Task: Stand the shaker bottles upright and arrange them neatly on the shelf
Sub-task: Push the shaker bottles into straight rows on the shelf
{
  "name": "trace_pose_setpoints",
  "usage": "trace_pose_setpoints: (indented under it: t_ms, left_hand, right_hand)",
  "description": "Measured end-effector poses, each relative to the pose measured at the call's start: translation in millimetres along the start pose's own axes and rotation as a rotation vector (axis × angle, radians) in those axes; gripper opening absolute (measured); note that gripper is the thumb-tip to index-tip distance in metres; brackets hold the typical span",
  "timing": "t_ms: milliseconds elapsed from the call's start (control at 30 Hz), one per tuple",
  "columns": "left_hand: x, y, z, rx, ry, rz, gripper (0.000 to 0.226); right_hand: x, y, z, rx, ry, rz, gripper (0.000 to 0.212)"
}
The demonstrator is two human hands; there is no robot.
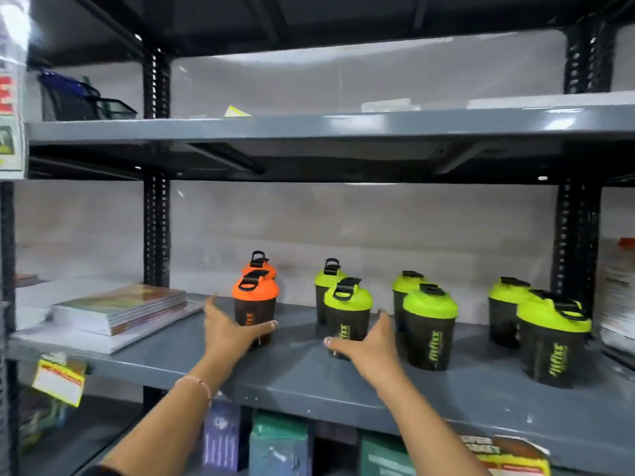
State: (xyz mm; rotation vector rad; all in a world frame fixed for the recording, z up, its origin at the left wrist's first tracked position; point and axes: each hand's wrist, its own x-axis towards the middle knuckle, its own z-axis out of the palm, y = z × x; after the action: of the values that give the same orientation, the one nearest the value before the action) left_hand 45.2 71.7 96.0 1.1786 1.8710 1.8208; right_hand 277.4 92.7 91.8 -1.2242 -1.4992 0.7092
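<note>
All eight bottles (pixel 429 324) upright, paired on shelf (pixel 309 379). My left fingers (pixel 264 327), spread, cup orange bottle (pixel 255 304); right fingers (pixel 335 342), spread, cup green bottle (pixel 347 309). Likely only spacing left.

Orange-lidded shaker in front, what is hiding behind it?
A second orange shaker stands right behind the front orange shaker. Only its lid and black loop show; its body is covered.
</note>
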Motion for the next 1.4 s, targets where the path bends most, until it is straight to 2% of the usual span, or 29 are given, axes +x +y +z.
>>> trace_pose_setpoints:
  t_ms: [67,133,200,267,467,1100,1267,1400]
  left_hand:
    - [6.8,-0.9,2.2,-0.056,-0.121,0.028,0.134]
    - [10.2,-3.4,3.0,-0.023,-0.152,0.032,0.100]
    - [15.7,-7.0,-1.3,0.000,-0.139,0.042,0.070]
    - [23.7,-12.6,-9.5,-0.013,-0.138,0.049,0.064]
    - [42.6,-23.3,-33.1,-0.010,-0.182,0.058,0.067]
    - [43.0,-25.4,-30.9,0.035,-0.190,0.064,0.076]
    - [29.0,-19.2,-37.3,0.064,-0.208,0.080,0.086]
    - [8.5,-18.9,-48.0,0.066,-0.138,0.236,0.107]
  right_hand:
    - [7.3,-4.7,13.0,-0.016,0.058,0.040,0.101]
    - [9.1,-7.4,21.2,-0.060,0.077,0.071,0.074]
    - [8.7,-9.3,29.8,-0.119,0.082,0.071,0.068]
    - [7.4,-12.5,40.5,-0.147,0.085,0.056,0.069]
    - [2.6,-17.0,66.3,-0.171,0.075,0.000,0.074]
    - [8.5,-8.4,72.3,-0.195,0.033,0.047,0.067]
    - [5.0,-11.7,70.2,-0.191,0.033,0.034,0.065]
    - [-2.0,-13.8,66.4,-0.145,-0.019,0.022,0.073]
